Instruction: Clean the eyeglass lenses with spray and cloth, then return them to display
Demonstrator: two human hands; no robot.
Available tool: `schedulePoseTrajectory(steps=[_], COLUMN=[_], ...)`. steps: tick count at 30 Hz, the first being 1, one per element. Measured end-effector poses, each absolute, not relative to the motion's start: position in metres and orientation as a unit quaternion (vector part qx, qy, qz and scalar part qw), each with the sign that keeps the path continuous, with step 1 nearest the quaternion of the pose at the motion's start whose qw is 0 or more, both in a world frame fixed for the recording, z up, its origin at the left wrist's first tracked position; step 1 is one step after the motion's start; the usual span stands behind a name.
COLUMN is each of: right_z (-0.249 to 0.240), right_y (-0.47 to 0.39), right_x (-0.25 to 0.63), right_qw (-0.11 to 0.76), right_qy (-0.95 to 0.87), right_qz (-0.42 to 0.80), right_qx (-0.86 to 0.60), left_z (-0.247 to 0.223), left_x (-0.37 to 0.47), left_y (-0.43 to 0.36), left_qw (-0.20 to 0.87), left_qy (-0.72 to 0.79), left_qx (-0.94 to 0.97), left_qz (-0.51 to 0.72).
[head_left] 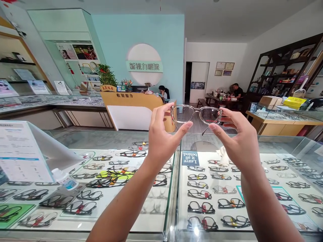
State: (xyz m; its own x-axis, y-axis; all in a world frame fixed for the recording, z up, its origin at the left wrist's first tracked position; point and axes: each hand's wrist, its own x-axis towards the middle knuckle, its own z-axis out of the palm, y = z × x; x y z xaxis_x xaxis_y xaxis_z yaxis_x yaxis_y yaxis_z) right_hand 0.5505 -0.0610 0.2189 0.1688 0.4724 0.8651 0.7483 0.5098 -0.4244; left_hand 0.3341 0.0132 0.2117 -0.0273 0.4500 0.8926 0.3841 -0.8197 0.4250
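Observation:
A pair of clear-framed eyeglasses [196,110] is held up in the air above the glass display counter, lenses upright. My left hand [164,131] pinches its left end between the fingers and thumb. At the other end, my right hand [236,134] grips the frame near the hinge. Small red lettering shows on the right lens. One temple arm hangs down behind the lenses; the other is mostly hidden by my fingers.
Rows of eyeglasses lie inside the glass display case [176,201] below. On its top stand a white bottle [65,179] and a folded sign [22,151]. Beyond are a reception desk [133,116] with a person [164,92], and another person [237,90] at a table.

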Motion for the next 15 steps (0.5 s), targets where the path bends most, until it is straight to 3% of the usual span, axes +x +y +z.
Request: schedulePoseTrajectory(steps=[15], right_z=[0.2159], right_y=[-0.0586], right_x=[0.5527], right_qw=[0.551], right_qy=[-0.648], right_qz=[-0.105], right_qx=[-0.514], left_z=[0.2108], left_x=[0.3361], left_y=[0.0103], left_qw=[-0.053], left_qy=[0.279], left_qx=[0.675], left_qz=[0.681])
